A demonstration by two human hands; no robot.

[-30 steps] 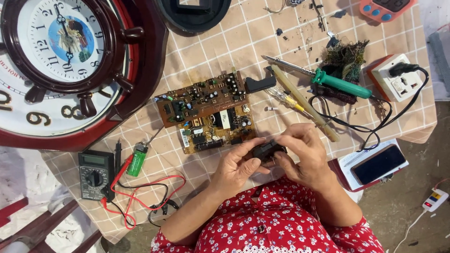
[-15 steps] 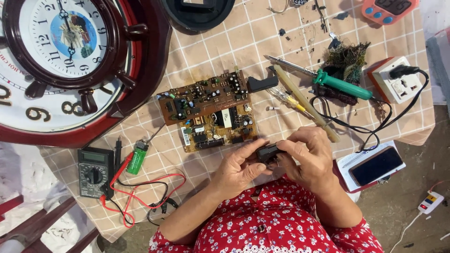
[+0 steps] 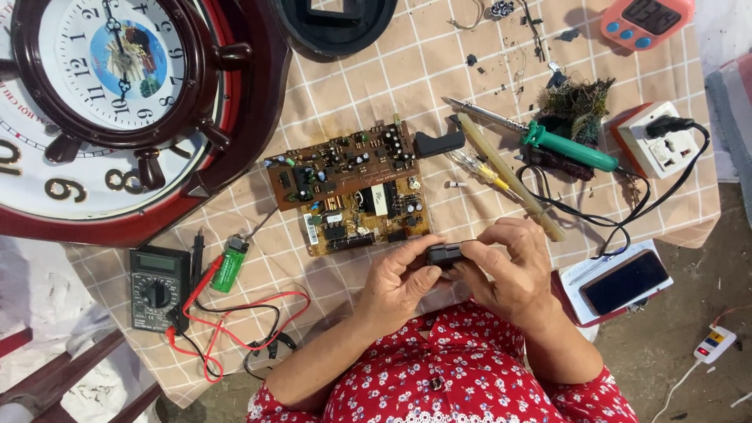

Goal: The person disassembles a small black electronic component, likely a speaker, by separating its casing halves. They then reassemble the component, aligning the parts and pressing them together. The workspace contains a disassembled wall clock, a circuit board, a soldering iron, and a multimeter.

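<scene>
1. Tablecloth (image 3: 486, 86), checked beige, covered the work surface; its near edge ran just below the hands, at 6 o'clock from the board.
2. Clocks: a ship's-wheel clock (image 3: 117, 70) lay over a larger red-rimmed clock (image 3: 47, 196) at 10 o'clock from the hands, well apart from them.
3. Circuit board (image 3: 348, 188), brown, lay just beyond the hands at 11 o'clock, its long axis running roughly 9 to 3 o'clock, slightly tilted.
4. Left hand (image 3: 399, 278) and right hand (image 3: 509, 270) met at the near edge of the cloth, both closed in a grasp on one small black part (image 3: 445, 254). The part sat between the fingertips of both hands, its long axis lying about 9 to 3 o'clock; the left thumb pressed its left end and the right fingers wrapped its right end. Neither hand was clearly nearer; both touched it.
5. Multimeter (image 3: 157, 286) with red and black leads lay at 9 o'clock from the left hand, a green lighter (image 3: 229, 266) between them.
6. Soldering iron (image 3: 568, 147), green-handled, and a pale stick (image 3: 509, 176) lay at 1 o'clock from the right hand; the stick's near end came close to the right fingers.
7. Phone (image 3: 624, 282) rested at 3 o'clock, off the cloth edge.
8. Open room: bare cloth lay at 8 o'clock, between the lighter and the left wrist.
</scene>
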